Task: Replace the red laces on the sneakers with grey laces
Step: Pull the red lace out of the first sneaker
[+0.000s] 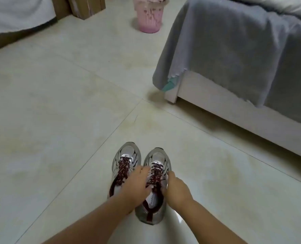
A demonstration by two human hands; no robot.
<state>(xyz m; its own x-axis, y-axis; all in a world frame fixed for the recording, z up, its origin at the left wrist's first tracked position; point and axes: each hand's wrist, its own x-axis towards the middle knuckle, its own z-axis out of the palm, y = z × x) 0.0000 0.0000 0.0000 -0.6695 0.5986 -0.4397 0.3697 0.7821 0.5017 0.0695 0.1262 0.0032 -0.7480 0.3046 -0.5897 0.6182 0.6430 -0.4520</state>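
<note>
Forearms: two bare forearms enter from the bottom edge and converge on the right sneaker.
Left hand (138,184): rests on the inner side of the right sneaker, between the two shoes, fingers laid forward along the lacing; whether they pinch a lace cannot be told.
Right hand (177,186): set against the outer side of the same shoe, fingers curled at the eyelet row; what they grip is hidden.
Hands, relation: apart, one on each side of the right sneaker's lacing.
Right sneaker (155,187): silver-grey, upright on the floor, toe pointing away from the viewer, heel nearest; laced with a red lace (154,176).
Left sneaker (124,166): same model, just beside the right one and parallel to it, toe slightly farther forward; dark red lace (123,169) in place; heel partly covered by the left forearm.
Floor (58,120): pale glossy tiles with thin dark joints; carries both sneakers near the bottom centre.
Bed (234,106): light frame at the right edge, well apart from the shoes, draped with a grey blanket (225,50).
Bin (149,14): pink, at the top edge, on the floor.
Boxes (81,6): brown cardboard, top left, beside white cloth (17,13).
</note>
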